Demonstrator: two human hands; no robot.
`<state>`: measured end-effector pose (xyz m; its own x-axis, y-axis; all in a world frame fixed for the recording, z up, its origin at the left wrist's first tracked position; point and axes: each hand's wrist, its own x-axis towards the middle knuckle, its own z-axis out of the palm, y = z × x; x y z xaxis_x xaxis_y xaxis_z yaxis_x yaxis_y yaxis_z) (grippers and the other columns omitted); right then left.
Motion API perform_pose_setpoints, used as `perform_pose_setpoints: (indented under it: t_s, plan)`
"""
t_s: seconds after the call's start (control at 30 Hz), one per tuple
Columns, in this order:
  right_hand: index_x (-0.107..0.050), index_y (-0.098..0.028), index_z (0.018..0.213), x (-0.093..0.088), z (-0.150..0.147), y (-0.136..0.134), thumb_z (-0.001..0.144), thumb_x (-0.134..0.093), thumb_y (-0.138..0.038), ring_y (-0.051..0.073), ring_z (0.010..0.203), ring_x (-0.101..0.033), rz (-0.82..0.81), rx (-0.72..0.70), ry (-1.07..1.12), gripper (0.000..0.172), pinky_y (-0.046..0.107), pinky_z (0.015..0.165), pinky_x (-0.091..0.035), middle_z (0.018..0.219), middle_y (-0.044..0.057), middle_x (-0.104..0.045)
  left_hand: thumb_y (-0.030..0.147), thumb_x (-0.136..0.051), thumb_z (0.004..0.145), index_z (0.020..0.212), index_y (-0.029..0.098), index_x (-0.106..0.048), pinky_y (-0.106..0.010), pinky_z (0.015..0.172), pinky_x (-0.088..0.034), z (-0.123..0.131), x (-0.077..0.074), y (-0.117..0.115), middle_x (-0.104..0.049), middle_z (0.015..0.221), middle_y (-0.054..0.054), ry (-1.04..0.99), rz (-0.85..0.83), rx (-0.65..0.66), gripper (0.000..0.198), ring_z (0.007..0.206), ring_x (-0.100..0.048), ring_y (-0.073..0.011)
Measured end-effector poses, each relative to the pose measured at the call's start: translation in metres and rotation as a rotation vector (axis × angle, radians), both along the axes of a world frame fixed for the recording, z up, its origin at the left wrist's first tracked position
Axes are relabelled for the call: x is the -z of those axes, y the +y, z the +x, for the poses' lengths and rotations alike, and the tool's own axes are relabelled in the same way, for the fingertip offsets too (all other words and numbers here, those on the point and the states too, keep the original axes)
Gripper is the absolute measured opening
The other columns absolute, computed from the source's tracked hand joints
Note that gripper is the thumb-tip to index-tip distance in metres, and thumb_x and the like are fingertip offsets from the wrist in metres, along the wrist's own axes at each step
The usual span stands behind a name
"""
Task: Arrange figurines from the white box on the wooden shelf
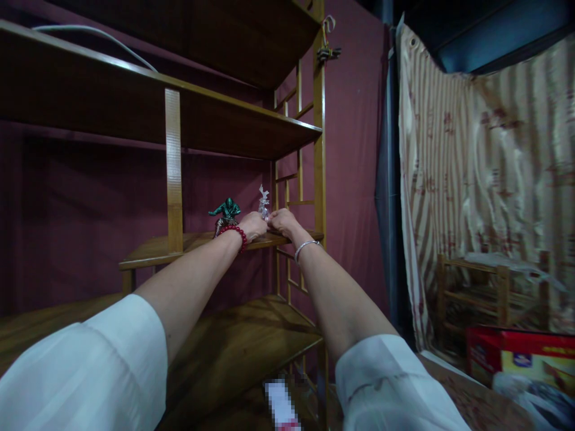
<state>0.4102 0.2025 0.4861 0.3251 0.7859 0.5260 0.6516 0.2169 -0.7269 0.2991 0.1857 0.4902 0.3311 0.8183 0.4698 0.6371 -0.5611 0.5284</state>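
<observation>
Two-handed handling of a clear figurine (263, 201) at an open shelf unit. The figurine is between the fingers of the left hand (254, 226) and those of the right hand (283, 221), over the short raised shelf (150, 249); its upper part projects above the fingers, while its base is hidden by them, so contact with the board cannot be confirmed. The left fingers are bent around the near side of the base, largely out of sight; the right fingers are curled inward, tips just beside the base. Whether either set is clamped on the figurine or merely touching it cannot be told.

Progress, as judged: the figurine appears to have reached its level on the shelf, and a green figurine (227, 209) stands just left of the left fingers, apparently set. Final seating and release seem to remain, both hands being at the piece.

Orientation: the long axis of the clear figurine is close to vertical, its narrow, jagged end pointing upward from the fingers with a slight lean to the left. Which way its front faces cannot be made out. Right of the right fingers rises the lattice side frame (319, 179); below them extends a wider shelf (269, 323).
</observation>
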Motion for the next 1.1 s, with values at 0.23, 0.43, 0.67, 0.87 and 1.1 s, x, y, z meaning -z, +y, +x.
perform_pose_setpoints:
  t_s: [0.23, 0.43, 0.67, 0.87, 1.1]
  plan:
    - [-0.067, -0.009, 0.067, 0.000, 0.003, 0.005, 0.057, -0.059, -0.009, 0.005, 0.038, -0.046, -0.004, 0.044, -0.053, 0.013, 0.014, 0.040, -0.034, 0.048, 0.002, -0.059, 0.036, -0.063, 0.062, 0.078, 0.012, -0.065, -0.022, 0.049, -0.034, -0.001, 0.001, -0.002, -0.062, 0.069, -0.007, 0.068, 0.091, -0.038, 0.029, 0.056, -0.051, -0.0122]
    - [-0.066, -0.009, 0.066, 0.001, 0.002, 0.006, 0.057, -0.060, -0.009, 0.005, 0.038, -0.048, -0.002, 0.035, -0.046, 0.011, 0.013, 0.041, -0.035, 0.046, 0.002, -0.059, 0.030, -0.062, 0.062, 0.077, 0.012, -0.065, -0.020, 0.050, -0.034, 0.000, 0.000, -0.003, -0.062, 0.067, -0.005, 0.062, 0.092, -0.043, 0.023, 0.055, -0.051, -0.0107]
    - [-0.066, -0.009, 0.064, -0.001, 0.003, 0.008, 0.057, -0.061, -0.010, 0.006, 0.039, -0.049, -0.031, 0.047, -0.095, 0.009, 0.014, 0.041, -0.035, 0.045, 0.002, -0.058, 0.034, -0.061, 0.065, 0.080, 0.013, -0.065, -0.020, 0.053, -0.038, -0.001, 0.000, -0.001, -0.063, 0.071, -0.006, 0.102, 0.123, -0.051, 0.026, 0.060, -0.054, -0.0116]
    - [-0.066, -0.009, 0.062, -0.002, 0.003, 0.005, 0.055, -0.064, -0.011, 0.008, 0.044, -0.054, 0.012, 0.074, -0.094, 0.008, 0.015, 0.047, -0.039, 0.045, 0.002, -0.059, 0.030, -0.059, 0.067, 0.082, 0.013, -0.065, -0.021, 0.058, -0.040, -0.002, 0.001, -0.004, -0.064, 0.074, -0.007, 0.103, 0.132, -0.061, 0.024, 0.065, -0.057, -0.0136]
    - [-0.067, -0.009, 0.066, -0.001, 0.002, -0.002, 0.056, -0.061, -0.013, 0.011, 0.051, -0.056, -0.001, 0.132, -0.123, 0.012, 0.017, 0.047, -0.039, 0.056, 0.005, -0.062, 0.022, -0.054, 0.067, 0.087, 0.012, -0.063, -0.024, 0.065, -0.043, -0.006, -0.003, -0.023, -0.064, 0.087, -0.012, 0.222, 0.158, -0.162, 0.024, 0.079, -0.059, -0.0190]
